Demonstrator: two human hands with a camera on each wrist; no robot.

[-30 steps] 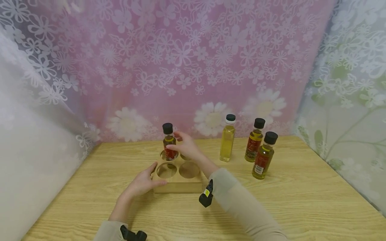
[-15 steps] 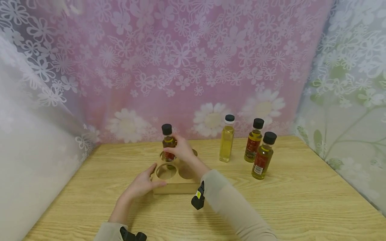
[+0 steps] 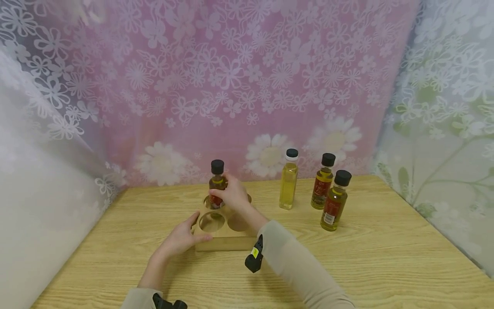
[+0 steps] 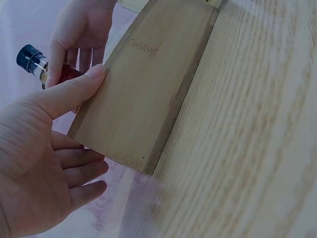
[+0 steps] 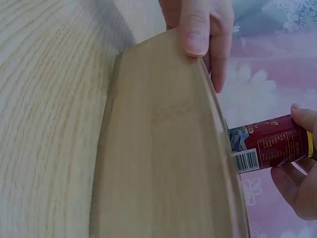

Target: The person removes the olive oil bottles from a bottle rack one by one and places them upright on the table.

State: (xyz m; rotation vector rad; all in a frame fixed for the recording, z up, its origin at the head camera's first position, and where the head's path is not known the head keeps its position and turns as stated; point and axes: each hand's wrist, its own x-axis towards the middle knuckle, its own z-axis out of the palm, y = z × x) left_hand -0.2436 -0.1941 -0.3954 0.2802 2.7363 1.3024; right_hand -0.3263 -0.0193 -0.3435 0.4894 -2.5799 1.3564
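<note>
My right hand grips a dark-capped olive oil bottle with a red label. The bottle stands upright in the back left hole of a wooden bottle holder, its lower part hidden inside. In the right wrist view, thumb and fingers close round the upper label of that bottle. My left hand holds the holder's front left corner. Its thumb lies over the top front edge, and the fingers reach along the left side, as the left wrist view shows on the hand.
Right of the holder stand a clear bottle of yellow oil and two red-labelled oil bottles, one farther back and one nearer. A flowered curtain hangs behind the wooden table.
My right hand has closed in on the bottle and moved slightly left and down with it, and the bottle sits a little deeper in the hole. The left hand keeps its hold on the holder.
</note>
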